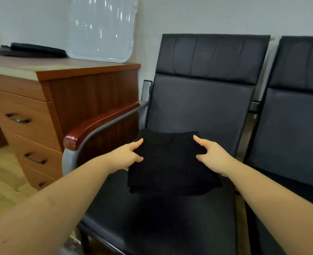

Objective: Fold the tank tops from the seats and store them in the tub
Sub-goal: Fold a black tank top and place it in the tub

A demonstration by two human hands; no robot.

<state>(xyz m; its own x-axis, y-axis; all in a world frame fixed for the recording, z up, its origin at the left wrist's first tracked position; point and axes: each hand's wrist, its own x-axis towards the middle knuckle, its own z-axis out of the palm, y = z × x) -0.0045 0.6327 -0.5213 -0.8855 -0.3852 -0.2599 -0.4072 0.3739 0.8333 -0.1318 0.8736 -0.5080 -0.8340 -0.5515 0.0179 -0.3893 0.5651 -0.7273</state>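
Note:
A black tank top [170, 166], folded into a thick rectangle, is over the black seat [152, 218] of the left chair. My left hand [126, 155] grips its left edge, with the thumb on top and the index finger along the side. My right hand [210, 157] grips the right edge the same way. The bundle looks slightly lifted, its front edge hanging over the cushion. On the desk, a clear plastic piece [100, 28] leans against the wall; whether it is the tub or its lid I cannot tell.
A wooden drawer cabinet [41, 107] stands left of the chair, with flat dark items [29, 50] on its top. The chair's red wooden armrest [100, 124] runs beside my left hand. A second black chair [291, 126] adjoins on the right.

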